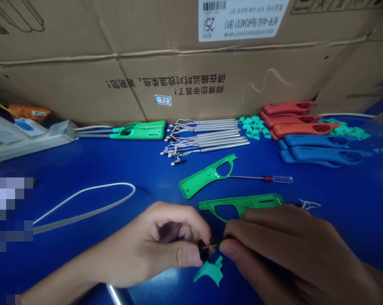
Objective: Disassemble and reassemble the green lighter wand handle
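Observation:
My left hand (153,250) pinches a small black part (204,250) between thumb and forefinger. My right hand (283,245) grips another dark piece at its fingertips, mostly hidden, and a thin brass-coloured pin (211,245) spans the gap between the two. Just below the fingers lies a curved teal plastic piece (211,271). Behind my hands is a green half shell (242,206) of a stick lighter, partly covered by my right hand. Farther back lies a second green half shell (207,176), the shaft tip of a screwdriver (277,179) reaching its trigger loop.
Several metal tubes with white wires (218,137) lie before a cardboard box (185,67). Teal pieces (255,127), red shells (289,118) and blue shells (318,152) stand at back right. Left are green lighters (146,130), a power strip (51,137) and a white cable (83,194).

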`<action>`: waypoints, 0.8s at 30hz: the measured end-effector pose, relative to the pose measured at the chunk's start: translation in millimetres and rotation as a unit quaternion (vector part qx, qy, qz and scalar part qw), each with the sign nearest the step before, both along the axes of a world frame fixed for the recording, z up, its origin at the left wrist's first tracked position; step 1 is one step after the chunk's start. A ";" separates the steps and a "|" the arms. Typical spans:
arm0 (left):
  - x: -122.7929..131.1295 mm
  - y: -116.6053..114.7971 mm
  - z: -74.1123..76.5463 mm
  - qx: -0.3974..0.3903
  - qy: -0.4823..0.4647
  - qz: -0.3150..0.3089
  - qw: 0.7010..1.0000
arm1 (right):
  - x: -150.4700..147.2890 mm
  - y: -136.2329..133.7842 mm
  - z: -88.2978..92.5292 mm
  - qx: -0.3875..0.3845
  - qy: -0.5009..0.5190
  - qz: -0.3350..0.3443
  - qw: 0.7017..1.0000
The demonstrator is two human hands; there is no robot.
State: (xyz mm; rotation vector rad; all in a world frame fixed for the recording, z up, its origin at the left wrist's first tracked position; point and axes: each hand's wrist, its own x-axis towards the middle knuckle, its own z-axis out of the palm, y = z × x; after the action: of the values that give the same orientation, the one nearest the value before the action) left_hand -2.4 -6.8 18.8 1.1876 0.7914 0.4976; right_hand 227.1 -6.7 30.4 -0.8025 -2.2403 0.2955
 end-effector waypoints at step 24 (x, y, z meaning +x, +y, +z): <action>6.3 -4.1 -6.7 0.005 -0.054 0.074 0.996 | -4.8 -19.4 -4.3 -0.061 -0.031 -0.094 0.993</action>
State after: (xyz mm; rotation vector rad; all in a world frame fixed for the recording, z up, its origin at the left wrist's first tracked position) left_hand 3.9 -10.9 12.2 1.1063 0.7874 0.6842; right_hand 222.3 -26.2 26.1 -1.0938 -2.2002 0.3244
